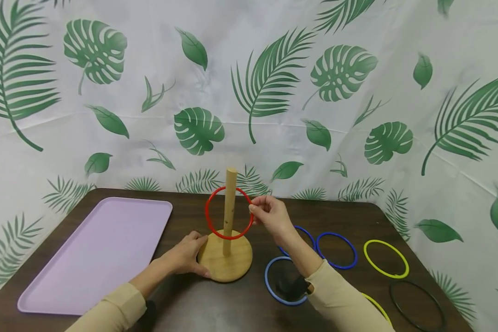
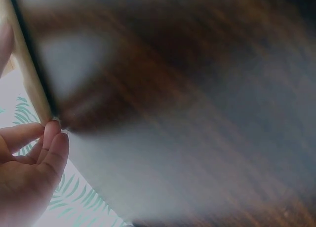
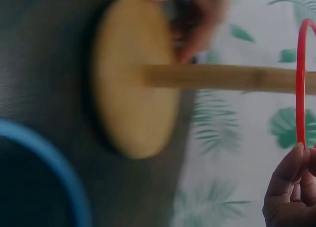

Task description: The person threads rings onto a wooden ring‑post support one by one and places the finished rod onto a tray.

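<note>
Left hand (image 1: 186, 256) fingers relaxed against wooden base (image 1: 226, 260); right hand (image 1: 271, 214) fingers pinching red ring (image 1: 228, 213) around peg (image 1: 230, 203).

Bright, even light in the head view; both wrist views badly blurred.

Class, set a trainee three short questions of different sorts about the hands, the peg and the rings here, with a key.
1. True or false: the red ring lies flat on the table.
2. Which hand pinches the red ring?
3. The left hand rests on the: A) purple tray B) round wooden base C) yellow ring

Key: 1 false, it is around the wooden peg; 2 the right hand; 3 B.
</note>
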Action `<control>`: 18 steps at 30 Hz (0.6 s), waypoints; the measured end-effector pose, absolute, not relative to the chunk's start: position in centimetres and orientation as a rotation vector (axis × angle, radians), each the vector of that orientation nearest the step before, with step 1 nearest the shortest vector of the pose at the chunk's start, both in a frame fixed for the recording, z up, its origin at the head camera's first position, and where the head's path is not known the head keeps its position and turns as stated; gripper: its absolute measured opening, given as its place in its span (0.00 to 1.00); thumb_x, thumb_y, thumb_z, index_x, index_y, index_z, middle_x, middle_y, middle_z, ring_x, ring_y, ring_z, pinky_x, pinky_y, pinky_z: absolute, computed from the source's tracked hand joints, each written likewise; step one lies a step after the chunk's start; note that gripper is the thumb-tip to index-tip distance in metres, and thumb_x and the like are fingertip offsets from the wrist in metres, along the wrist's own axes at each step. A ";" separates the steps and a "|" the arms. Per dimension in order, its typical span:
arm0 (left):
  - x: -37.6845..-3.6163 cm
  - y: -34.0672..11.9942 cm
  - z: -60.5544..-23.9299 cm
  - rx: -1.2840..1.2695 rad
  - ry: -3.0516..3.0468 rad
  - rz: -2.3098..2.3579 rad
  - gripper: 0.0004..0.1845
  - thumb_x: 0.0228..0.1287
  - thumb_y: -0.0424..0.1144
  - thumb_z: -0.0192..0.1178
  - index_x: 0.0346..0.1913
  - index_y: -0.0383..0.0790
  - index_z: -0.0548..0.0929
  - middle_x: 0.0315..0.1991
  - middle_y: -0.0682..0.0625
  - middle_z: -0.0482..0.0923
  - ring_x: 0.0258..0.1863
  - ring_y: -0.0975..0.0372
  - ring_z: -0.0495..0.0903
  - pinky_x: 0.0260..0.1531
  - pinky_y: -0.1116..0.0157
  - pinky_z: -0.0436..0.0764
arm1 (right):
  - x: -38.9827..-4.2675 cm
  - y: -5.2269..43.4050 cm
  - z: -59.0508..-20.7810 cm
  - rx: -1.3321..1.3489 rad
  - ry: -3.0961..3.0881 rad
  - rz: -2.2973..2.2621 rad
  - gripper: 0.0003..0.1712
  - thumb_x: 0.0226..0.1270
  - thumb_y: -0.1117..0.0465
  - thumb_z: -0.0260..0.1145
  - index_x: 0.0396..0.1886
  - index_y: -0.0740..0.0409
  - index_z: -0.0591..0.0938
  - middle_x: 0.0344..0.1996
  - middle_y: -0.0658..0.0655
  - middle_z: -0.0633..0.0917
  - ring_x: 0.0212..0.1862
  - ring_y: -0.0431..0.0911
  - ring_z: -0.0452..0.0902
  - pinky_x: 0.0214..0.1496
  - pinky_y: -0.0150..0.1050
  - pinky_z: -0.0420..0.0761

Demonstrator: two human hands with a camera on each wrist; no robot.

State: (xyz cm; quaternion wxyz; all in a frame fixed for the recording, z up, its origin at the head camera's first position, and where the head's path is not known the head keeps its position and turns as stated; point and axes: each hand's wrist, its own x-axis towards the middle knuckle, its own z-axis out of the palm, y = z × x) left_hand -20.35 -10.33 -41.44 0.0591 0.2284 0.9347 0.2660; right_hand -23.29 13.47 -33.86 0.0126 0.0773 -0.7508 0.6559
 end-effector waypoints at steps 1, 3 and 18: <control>-20.4 -10.3 -41.5 0.690 2.833 0.803 0.52 0.33 0.49 0.79 0.61 0.21 0.68 0.51 0.35 0.69 0.52 0.46 0.70 0.53 0.50 0.72 | -23.3 13.6 -34.7 0.232 -2.370 2.020 0.06 0.62 0.71 0.62 0.38 0.71 0.77 0.21 0.50 0.78 0.22 0.39 0.74 0.28 0.34 0.79; -20.4 -10.3 -41.5 0.691 2.839 0.798 0.52 0.33 0.49 0.79 0.61 0.22 0.69 0.50 0.36 0.69 0.52 0.47 0.70 0.52 0.50 0.73 | -23.3 13.9 -36.2 0.208 -2.434 1.976 0.06 0.61 0.71 0.62 0.37 0.71 0.77 0.20 0.51 0.78 0.21 0.40 0.73 0.28 0.36 0.80; -20.2 -10.3 -41.4 0.676 2.829 0.803 0.52 0.34 0.50 0.79 0.61 0.22 0.68 0.51 0.37 0.70 0.52 0.47 0.70 0.52 0.50 0.73 | -23.1 13.9 -41.3 0.352 -2.803 1.464 0.03 0.58 0.69 0.66 0.30 0.65 0.81 0.20 0.58 0.82 0.17 0.40 0.76 0.20 0.37 0.80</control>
